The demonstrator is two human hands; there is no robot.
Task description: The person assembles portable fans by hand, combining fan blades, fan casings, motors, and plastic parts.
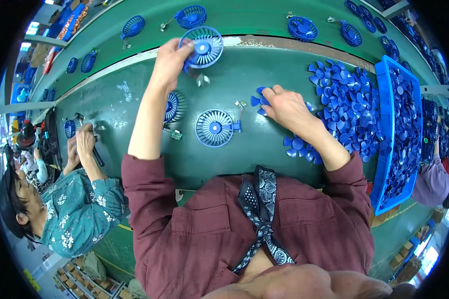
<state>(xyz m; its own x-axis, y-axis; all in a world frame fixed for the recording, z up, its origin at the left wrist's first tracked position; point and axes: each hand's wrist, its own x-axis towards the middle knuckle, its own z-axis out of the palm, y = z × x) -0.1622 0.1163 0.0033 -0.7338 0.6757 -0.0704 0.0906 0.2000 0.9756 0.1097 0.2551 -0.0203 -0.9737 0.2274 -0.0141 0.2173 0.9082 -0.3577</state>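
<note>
The left forearm [147, 122] hides part of one fan frame [172, 106]; the right hand [287, 106] partly covers a fan blade [255, 101].

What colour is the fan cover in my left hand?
The fan cover is blue; it shows best in the head view.

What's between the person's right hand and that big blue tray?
A heap of loose blue fan blades lies on the green table between the right hand and the blue tray; the head view shows it.

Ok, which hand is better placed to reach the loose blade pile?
Likely the right hand: it's beside the blade pile, fingers at a blue blade. The left hand is farther off, holding a round fan housing.
</note>
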